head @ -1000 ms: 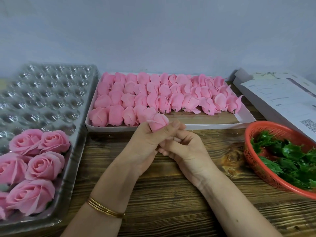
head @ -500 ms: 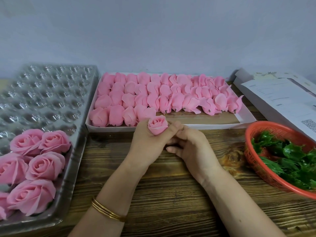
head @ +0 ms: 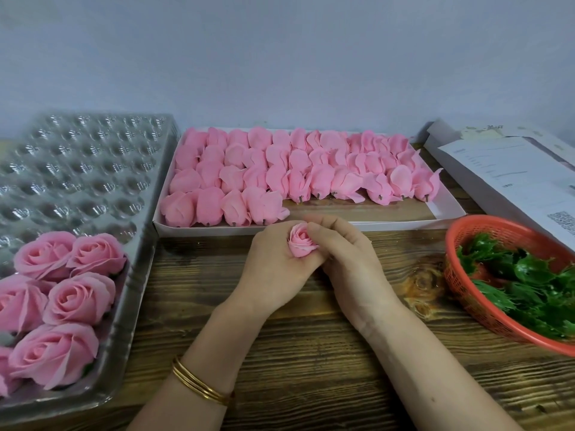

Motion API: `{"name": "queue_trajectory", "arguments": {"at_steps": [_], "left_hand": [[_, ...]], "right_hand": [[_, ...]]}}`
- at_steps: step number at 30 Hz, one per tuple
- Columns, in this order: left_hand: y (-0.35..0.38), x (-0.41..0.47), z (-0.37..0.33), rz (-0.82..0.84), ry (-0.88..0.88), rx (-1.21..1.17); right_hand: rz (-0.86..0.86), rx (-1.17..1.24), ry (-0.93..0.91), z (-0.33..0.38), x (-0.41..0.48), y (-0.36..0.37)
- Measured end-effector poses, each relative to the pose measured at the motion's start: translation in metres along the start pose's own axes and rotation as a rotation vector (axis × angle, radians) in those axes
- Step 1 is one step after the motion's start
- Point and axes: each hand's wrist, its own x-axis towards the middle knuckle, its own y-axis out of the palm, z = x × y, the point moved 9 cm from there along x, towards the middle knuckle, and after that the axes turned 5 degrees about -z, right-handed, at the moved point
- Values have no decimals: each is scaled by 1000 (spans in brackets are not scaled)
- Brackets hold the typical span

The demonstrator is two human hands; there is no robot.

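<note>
- Leftward, at nine o'clock from the hands, a clear dimpled plastic tray (head: 77, 169) carries opened pink roses (head: 77, 300).
- Left hand (head: 273, 265) cups the small, pink, soft-petalled rosebud (head: 301, 244) from below, fingers curled round its base.
- Right hand (head: 348, 259) pinches the bud's three o'clock side.
- Probably light, flimsy and easily creased, so grip the base and tease the petals only by their edges.
- At three o'clock sits an orange mesh basket (head: 451, 275).

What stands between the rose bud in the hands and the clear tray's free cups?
Nothing visible. The left hand and right hand hold the rose bud over the wooden table; only bare wood lies between it and the clear tray. Finished roses fill its near cups, free ones lie behind.
</note>
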Motion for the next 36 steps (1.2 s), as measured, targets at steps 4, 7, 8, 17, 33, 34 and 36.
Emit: {"name": "queue_trajectory", "arguments": {"at_steps": [4,7,8,17,33,34,36], "left_hand": [[0,-1,0,5,-4,25],[1,-2,-1,8,-9,28],[2,-2,-1,11,-11,28],[3,-2,-2,27,1,-32],[-11,1,-4,-141,48,-287],[-13,1,-6,-171,65,-303],[-17,3,-5,-211,60,-327]], "right_hand": [[8,-28,14,-2,1,-1],[4,-29,22,-3,2,-3],[5,-32,18,-3,2,-3],[-15,-23,15,-5,4,-6],[-48,173,44,-5,4,-10],[-27,144,45,-5,4,-8],[27,28,22,-7,3,-4]]}}
